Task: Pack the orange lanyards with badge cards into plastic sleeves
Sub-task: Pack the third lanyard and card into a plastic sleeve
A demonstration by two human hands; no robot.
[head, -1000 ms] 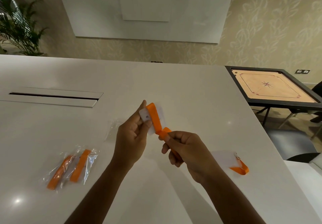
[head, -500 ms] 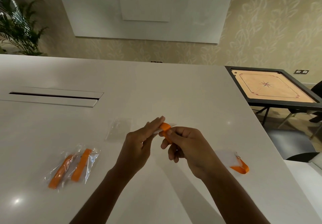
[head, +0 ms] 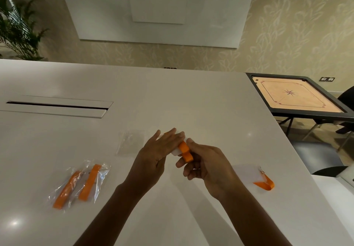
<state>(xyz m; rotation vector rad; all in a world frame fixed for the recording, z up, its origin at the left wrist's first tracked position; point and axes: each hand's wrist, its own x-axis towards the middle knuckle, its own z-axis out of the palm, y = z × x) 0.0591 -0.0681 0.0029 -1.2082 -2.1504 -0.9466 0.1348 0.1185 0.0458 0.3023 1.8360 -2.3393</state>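
Orange ribbon lanyard (head: 185,152) with its white badge card (head: 176,151) sits between our hands above the white table (head: 191,100): our right hand (head: 208,167) pinches the folded loop, our left hand (head: 156,155) lies over the card with fingers straight.

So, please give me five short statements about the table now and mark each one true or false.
1. Two packed lanyards lie on the table, to the left of the hands. True.
2. The right hand holds an orange lanyard. True.
3. The empty sleeve lies to the right of both hands. False: it lies left of the left hand.
4. The loose lanyard on the right is already in a sleeve. False: it lies bare with its card.
5. A carrom board stands beyond the table's right edge. True.
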